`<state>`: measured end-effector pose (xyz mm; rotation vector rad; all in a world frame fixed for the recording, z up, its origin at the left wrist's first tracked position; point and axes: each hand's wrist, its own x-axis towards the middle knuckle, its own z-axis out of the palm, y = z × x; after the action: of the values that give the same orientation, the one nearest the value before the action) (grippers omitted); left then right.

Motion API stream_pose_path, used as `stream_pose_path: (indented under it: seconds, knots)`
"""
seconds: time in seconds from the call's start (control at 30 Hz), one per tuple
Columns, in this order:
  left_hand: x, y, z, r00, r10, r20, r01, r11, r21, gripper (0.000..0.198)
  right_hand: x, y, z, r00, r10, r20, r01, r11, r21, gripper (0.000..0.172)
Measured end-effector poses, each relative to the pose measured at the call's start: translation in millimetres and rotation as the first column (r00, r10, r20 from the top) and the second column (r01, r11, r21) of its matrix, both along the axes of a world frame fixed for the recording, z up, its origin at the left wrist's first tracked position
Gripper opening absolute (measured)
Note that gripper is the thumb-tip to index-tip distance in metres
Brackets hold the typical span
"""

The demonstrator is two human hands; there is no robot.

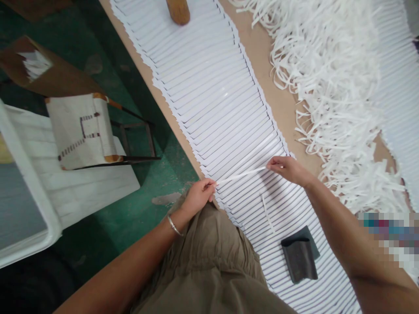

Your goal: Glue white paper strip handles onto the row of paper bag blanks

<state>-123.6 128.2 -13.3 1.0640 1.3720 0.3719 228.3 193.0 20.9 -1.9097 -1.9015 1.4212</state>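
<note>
A narrow white strip (242, 173) is stretched between my two hands, just over a long row of overlapping white sheets (225, 91). Pinched fingers of my left hand (199, 194) hold its near-left end by the table edge. My right hand (288, 169) grips the other end between thumb and fingers at the right side of the row. Below the strip, a short loose white strip (267, 213) lies on the sheets. Close to my right forearm, a dark curved piece (299, 260) rests with a flat dark green piece (313, 244) on the sheets.
A large heap of curly white strips (327, 65) covers the table's right part, with another row of sheets (397, 87) beyond. A wooden cylinder (179, 11) stands on the far sheets. Left of the table (163, 109) are a fabric-covered stool (81, 131) and a cardboard box (62, 74).
</note>
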Motion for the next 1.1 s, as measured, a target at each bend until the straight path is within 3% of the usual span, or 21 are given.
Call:
stream_pose_path:
  seconds: [0.27,0.43,0.83,1.1]
  knots:
    - [3.3,-5.1,-14.8,0.986,0.149,-0.069,-0.151,0.988,-0.035,0.021,19.4,44.5,-20.5,0.990,-0.112,0.084,0.103,0.990,0.101,0.033]
    - [13.1,-4.5,-19.6,0.956,0.235,-0.174,-0.232,0.972,0.040,0.021,23.2,68.9,-30.2,0.962,-0.249,0.109,0.228,0.958,0.175,0.029]
    - [22.5,-6.3,-35.7,0.931,0.236,-0.279,-0.208,0.970,0.125,0.019,28.2,100.7,-56.1,0.938,-0.319,0.135,0.253,0.897,0.363,0.023]
    - [22.4,-7.7,-41.3,0.937,0.227,-0.266,-0.202,0.972,0.121,0.016,24.1,106.7,-65.6,0.932,-0.334,0.137,0.263,0.888,0.377,0.015]
